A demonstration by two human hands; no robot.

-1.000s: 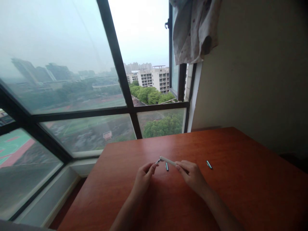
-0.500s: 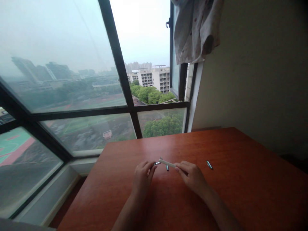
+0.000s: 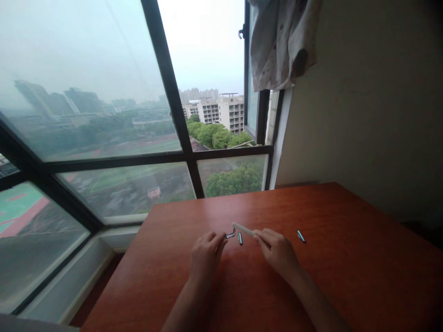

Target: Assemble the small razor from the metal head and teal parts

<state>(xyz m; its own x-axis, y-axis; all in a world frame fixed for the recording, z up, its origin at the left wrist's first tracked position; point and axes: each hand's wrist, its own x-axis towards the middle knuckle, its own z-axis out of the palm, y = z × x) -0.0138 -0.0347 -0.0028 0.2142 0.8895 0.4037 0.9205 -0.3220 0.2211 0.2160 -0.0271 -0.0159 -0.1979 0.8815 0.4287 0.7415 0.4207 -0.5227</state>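
My left hand (image 3: 206, 252) is closed, thumb and fingertips pinching a small shiny metal piece (image 3: 230, 235) with a bent end that points up. Pinched in my right hand (image 3: 277, 251) is a slim pale stick (image 3: 243, 229), its free tip slanting up to the left. That tip is right by the bent end of the metal piece; whether they touch I cannot tell. Below the stick, a short dark glossy piece (image 3: 240, 238) with a silvery edge lies on the table between my hands. A similar short glossy piece (image 3: 301, 236) rests to the right of my right hand.
The reddish-brown wooden table (image 3: 173, 267) reaches back to a dark-framed window (image 3: 226, 153). A light cloth garment (image 3: 282, 46) hangs at the upper right, before a plain wall (image 3: 356, 115). A pale ledge (image 3: 86, 276) runs along the left side.
The pale stick's tip has risen slightly and shifted right, showing more of the metal piece's bent end. The two pieces on the table have stayed put.
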